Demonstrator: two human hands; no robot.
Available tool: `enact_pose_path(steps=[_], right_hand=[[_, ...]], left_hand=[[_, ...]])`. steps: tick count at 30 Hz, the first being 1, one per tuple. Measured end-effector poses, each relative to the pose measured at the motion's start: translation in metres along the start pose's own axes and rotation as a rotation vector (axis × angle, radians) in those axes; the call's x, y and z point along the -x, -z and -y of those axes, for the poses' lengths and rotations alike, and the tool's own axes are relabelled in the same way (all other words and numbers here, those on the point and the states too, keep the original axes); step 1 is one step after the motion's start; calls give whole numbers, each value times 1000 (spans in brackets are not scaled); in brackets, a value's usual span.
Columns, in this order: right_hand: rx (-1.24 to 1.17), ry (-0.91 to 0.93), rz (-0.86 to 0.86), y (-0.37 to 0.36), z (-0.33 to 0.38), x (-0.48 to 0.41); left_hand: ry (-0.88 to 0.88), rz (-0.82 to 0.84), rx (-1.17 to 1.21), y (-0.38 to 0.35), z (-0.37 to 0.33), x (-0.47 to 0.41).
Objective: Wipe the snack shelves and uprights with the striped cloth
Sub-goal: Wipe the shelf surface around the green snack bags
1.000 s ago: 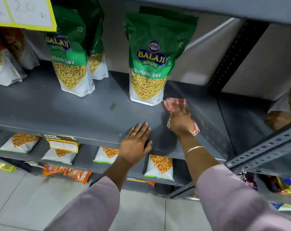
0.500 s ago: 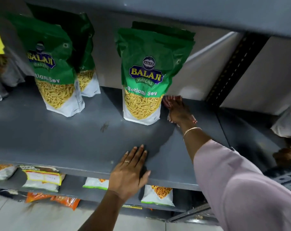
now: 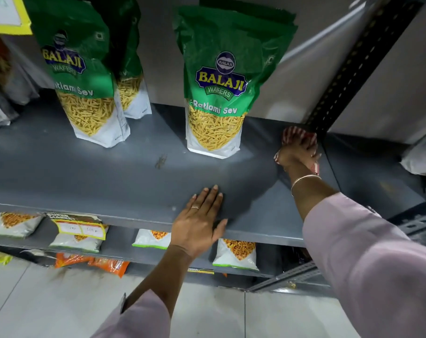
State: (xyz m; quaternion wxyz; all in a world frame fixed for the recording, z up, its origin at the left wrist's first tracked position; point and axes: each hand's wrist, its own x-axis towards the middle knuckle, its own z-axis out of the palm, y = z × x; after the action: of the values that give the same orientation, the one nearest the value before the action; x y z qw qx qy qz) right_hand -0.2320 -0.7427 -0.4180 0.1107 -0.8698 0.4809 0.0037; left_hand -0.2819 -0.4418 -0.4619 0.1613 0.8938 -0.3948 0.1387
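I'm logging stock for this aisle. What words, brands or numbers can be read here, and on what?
"BALAJI WAFERS", "Ratlami Sev": right green pouch.
"BALAJI WAFERS", "atlami Sev", partly blurred: left green pouch.
"SUPER MARKET", faint: shelf-edge tag; its handwritten figures are unreadable.
Yellow-edged sign, top left: blurred and cut off.
Lower-shelf packets: no readable print.

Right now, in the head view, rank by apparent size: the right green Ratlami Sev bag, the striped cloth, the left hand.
1. Right green Ratlami Sev bag
2. Left hand, though nearer the camera
3. Striped cloth, mostly hidden under the right hand
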Motion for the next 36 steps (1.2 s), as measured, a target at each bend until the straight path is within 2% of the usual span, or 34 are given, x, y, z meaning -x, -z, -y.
enact_pose_path(steps=[7,10,12,14,16,18,20,22,25,28,31,33,36], right_hand=[[24,-64,-10,6,-6,41],[50,-14,-45,2,-14,78],[125,11,-62,3,-20,107],[216,21,7,7,-22,138],[181,36,64,19,-28,156],[10,30,88,48,-36,155],[-107,31,-26,75,-51,136],[-200,102,-69,83,-72,115],[89,467,16,50,-101,97],[17,393,-64,19,-113,102],[16,332,-47,14,-100,151],[-8,369,-134,9,-94,188],[-234,560,-151,-3,-92,236]], left_hand=[[-14,34,-32,1,0,0],[-21,22,-49,1,-2,-1],[-5,18,-45,2,-3,0],[16,31,-33,4,-3,1],[24,36,-39,6,-4,1],[26,67,-46,8,-5,1],[29,80,-45,8,-5,1],[23,62,-41,7,-5,1],[-1,29,-55,4,-5,2],[-12,10,-60,4,-5,2],[-13,5,-56,6,-7,2],[-8,12,-75,8,-8,2],[11,40,-79,9,-9,2]])
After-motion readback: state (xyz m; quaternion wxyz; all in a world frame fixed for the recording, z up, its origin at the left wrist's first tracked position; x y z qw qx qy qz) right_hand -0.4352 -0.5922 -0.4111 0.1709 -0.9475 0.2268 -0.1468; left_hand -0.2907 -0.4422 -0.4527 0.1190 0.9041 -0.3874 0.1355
